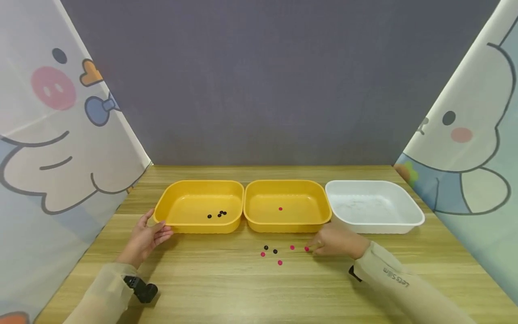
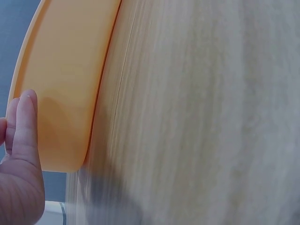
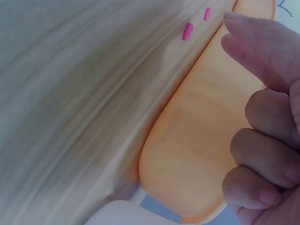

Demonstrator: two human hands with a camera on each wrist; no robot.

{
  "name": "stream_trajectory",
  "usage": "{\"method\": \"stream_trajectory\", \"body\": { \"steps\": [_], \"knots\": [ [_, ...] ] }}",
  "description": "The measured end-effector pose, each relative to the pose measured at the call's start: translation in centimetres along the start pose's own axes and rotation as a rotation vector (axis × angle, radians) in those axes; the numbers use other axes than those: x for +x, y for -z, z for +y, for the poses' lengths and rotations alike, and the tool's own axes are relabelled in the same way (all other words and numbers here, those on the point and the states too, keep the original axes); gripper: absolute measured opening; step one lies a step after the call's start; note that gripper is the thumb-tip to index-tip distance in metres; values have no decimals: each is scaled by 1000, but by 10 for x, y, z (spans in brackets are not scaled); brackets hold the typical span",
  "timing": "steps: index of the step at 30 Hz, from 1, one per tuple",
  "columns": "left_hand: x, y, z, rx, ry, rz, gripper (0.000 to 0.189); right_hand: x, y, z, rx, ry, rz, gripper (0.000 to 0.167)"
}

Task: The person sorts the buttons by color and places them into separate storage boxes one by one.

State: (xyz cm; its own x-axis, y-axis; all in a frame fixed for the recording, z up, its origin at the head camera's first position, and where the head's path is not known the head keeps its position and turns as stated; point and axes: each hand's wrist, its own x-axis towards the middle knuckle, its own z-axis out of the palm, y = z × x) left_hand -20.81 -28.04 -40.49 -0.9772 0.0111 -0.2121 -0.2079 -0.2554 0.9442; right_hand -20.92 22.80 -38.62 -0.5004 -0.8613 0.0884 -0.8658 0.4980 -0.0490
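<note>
My left hand [image 1: 144,238] rests with straight fingers [image 2: 26,124] against the outer wall of the left yellow tray [image 1: 220,228], at its near left corner. My right hand [image 1: 337,240] is low over the table in front of the middle yellow tray [image 1: 283,228]. Its thumb and index finger reach out with a gap between them, and the other fingers are curled. Just off those fingertips lies a small pink disc [image 1: 306,249]; I cannot tell if they touch it. A second pink disc [image 1: 292,247] lies to its left. Nothing shows held in the right hand.
Two more pink discs [image 1: 280,263] and two black discs [image 1: 265,247] lie further left on the wooden table [image 1: 226,288]. The left tray holds several black discs [image 1: 220,215], the middle one a pink disc [image 1: 280,209]. A white tray [image 1: 374,227] stands at the right.
</note>
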Motion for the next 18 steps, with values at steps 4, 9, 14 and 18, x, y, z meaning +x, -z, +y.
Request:
{"method": "stream_trajectory", "body": {
  "steps": [4, 9, 14, 18],
  "knots": [
    [1, 0, 0, -4, -4, -9, 86, 3, -3, 0, 16, 5, -41, 16],
    [-3, -8, 8, 27, 52, 32, 79, 4, -9, -3, 141, -93, -125, 17],
    [-4, -11, 10, 18, 67, 40, 78, 5, -11, -3, 138, -102, -110, 9],
    [-6, -12, 10, 12, 67, 43, 78, 6, -11, -2, 123, -69, -72, 11]
  ]
}}
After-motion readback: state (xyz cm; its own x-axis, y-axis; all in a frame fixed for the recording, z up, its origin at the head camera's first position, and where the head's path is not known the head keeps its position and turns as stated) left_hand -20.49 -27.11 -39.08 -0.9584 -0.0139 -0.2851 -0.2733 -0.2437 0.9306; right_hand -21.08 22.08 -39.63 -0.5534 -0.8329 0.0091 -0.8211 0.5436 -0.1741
